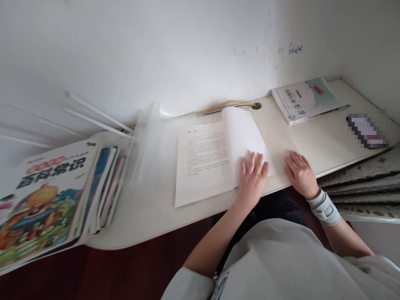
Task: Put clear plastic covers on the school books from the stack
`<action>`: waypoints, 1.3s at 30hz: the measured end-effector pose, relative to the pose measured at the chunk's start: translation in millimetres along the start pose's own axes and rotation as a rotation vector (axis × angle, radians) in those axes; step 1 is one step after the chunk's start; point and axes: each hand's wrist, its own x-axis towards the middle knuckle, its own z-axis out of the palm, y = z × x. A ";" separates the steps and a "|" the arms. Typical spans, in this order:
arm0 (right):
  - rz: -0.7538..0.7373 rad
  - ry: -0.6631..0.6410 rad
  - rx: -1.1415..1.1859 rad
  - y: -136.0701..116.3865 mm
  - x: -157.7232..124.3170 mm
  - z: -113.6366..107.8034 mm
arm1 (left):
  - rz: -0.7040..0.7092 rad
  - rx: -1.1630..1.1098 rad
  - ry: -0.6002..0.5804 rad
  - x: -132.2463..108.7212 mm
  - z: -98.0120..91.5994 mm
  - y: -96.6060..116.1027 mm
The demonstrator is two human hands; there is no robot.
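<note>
An open book (203,160) lies near the middle of the white desk, with printed text on its left page. Its blank right-hand page (242,137) curves upward along the top edge. My left hand (253,177) rests flat on the lower part of that blank page, fingers spread. Beside the book, my right hand (301,173) lies on the front edge of the desk (283,137), fingers stretched out and holding nothing. A grey wrap (325,206) is around my right wrist.
A stack of books (53,179) stands at the left, below white rods. Clear plastic sheets (148,137) stand left of the open book. At the back right lie booklets (308,100) and a phone (368,131). A yellow cable (225,104) runs to a desk hole. Patterned fabric (359,187) hangs at right.
</note>
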 end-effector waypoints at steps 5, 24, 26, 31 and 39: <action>0.009 0.008 -0.005 -1.8 0.7 -2.6 | 0.047 -0.025 -0.035 7.0 2.7 16.3; 0.149 0.059 0.008 -25.9 3.4 -1.4 | -0.124 -0.030 -0.070 -7.1 9.3 -5.4; 0.145 0.075 0.012 -27.7 5.2 -3.4 | -0.126 -0.037 -0.080 -6.7 8.9 -5.6; 0.141 0.069 0.027 -27.9 10.5 -5.6 | -0.120 -0.030 -0.083 -5.3 7.8 -3.8; 0.184 0.103 0.133 -23.2 10.0 -2.3 | -0.104 0.016 -0.099 3.7 3.6 10.2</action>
